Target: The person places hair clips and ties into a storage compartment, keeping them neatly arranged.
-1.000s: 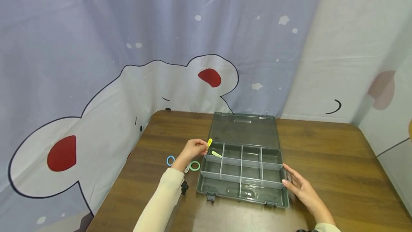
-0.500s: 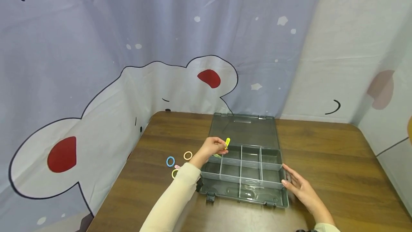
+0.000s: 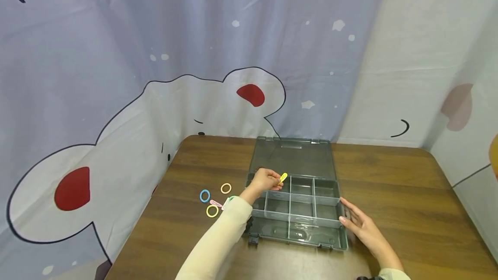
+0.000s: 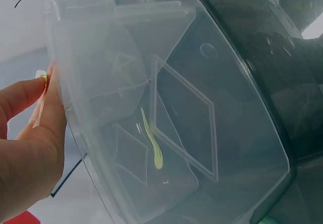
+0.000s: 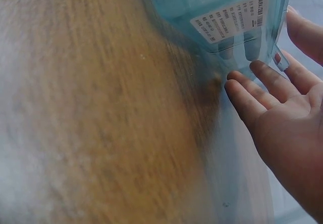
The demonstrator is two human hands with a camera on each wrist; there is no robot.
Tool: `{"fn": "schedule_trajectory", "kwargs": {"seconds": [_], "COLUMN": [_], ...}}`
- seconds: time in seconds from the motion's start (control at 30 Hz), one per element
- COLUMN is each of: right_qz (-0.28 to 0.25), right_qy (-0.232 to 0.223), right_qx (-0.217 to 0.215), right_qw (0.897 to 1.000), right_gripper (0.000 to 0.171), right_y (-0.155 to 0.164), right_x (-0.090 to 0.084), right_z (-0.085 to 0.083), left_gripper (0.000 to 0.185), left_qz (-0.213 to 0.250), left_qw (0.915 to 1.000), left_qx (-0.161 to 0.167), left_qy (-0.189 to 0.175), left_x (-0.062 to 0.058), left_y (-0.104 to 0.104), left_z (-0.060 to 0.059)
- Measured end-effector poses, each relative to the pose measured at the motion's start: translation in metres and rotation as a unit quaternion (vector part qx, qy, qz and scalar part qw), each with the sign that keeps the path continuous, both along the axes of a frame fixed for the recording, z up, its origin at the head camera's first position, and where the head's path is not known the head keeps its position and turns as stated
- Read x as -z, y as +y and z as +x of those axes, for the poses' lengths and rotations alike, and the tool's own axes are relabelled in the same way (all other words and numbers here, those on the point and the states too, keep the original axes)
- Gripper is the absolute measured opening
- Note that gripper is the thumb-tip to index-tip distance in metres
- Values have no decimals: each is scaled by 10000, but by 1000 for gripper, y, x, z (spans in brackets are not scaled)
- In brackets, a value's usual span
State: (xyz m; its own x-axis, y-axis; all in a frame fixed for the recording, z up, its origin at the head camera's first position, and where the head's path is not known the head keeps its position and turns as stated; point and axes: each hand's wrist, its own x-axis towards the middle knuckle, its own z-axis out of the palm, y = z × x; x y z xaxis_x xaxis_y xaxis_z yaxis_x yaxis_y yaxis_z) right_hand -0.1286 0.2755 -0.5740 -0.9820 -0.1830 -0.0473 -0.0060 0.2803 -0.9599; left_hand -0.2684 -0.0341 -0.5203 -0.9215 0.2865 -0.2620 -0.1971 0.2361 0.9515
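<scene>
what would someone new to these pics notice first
Probably the large white cartoon figure with red patches, on the backdrop behind the table. Next, likely the bright yellow clip pinched in the left hand, over the back of the divided box. Coloured rings lie left of the box.

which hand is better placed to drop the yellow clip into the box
Probably the left hand: it pinches the yellow clip over the back row of the box. The right hand rests against the box's right end and holds no clip.
</scene>
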Motion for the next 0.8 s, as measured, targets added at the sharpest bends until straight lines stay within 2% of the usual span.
{"fn": "schedule_trajectory", "kwargs": {"seconds": [0.5,0.8], "right_qz": [-7,-69], "right_qy": [-78,-186], "right_qx": [-52,-38], "right_qw": [10000,9998], "right_gripper": [61,62], "right_y": [0,1], "right_x": [0,0], "right_z": [1,0], "left_gripper": [9,8], "left_qz": [-373,-578], "left_qw": [9993,9983], "left_qx": [-24,-22], "left_qy": [-101,89], "left_x": [8,6], "left_y": [8,8], "left_z": [0,0]}}
